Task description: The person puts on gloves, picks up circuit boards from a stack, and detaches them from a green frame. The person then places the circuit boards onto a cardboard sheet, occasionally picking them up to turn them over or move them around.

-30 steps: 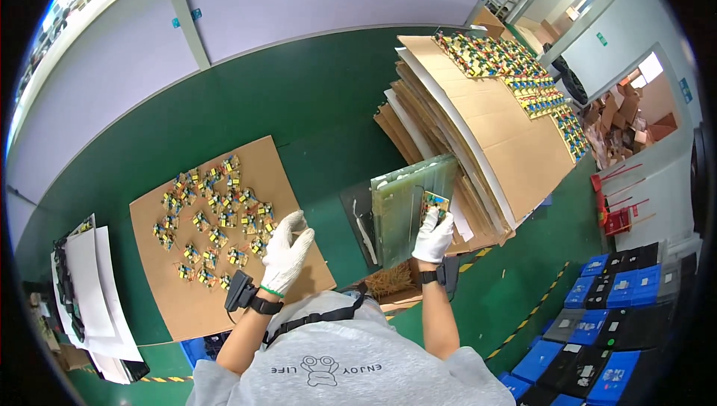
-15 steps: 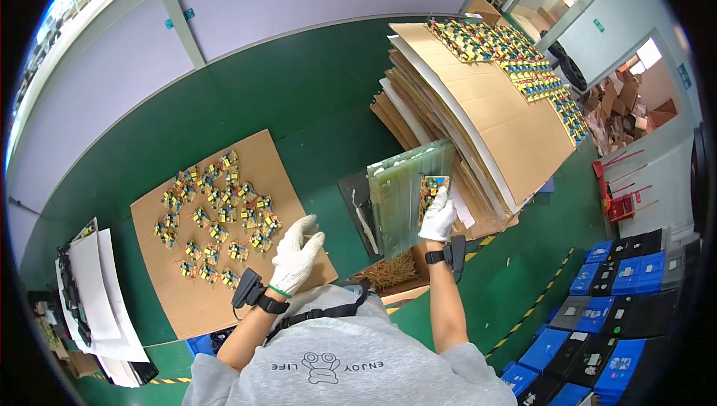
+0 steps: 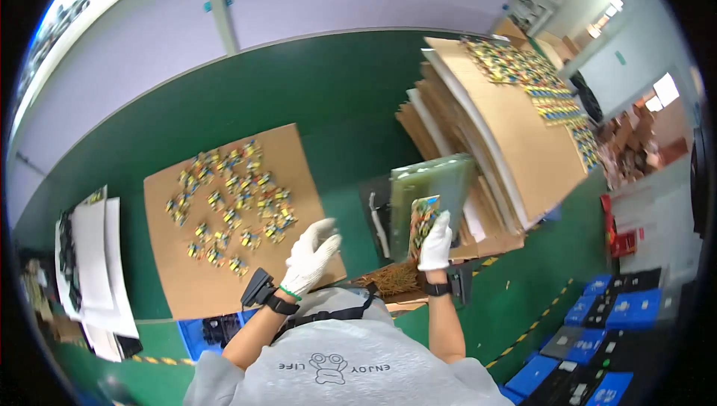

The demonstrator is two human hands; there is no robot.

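Observation:
Gloved in white, my right hand (image 3: 436,243) grips the edge of an upright circuit board (image 3: 423,221) with small coloured components. Just behind that board stands a block of translucent greenish sheets (image 3: 441,171). My left hand (image 3: 309,259), also in a white glove, hovers over the near right corner of a cardboard sheet (image 3: 175,283). Its fingers are slightly bent and apart, and nothing shows in them. Scattered on the cardboard are several small circuit boards (image 3: 239,189) with yellow and blue parts.
A tall stack of cardboard sheets (image 3: 515,129) at the right carries rows of circuit board panels (image 3: 500,62). Below the greenish block is a box of thin brown pieces (image 3: 396,275). White sheets (image 3: 95,256) lie far left; blue and black bins (image 3: 590,346) stand lower right.
The whole view has shifted, with the table appearing further right. My right hand has brought the circuit board down and closer to me, tilting it. My left hand stays by the cardboard's corner.

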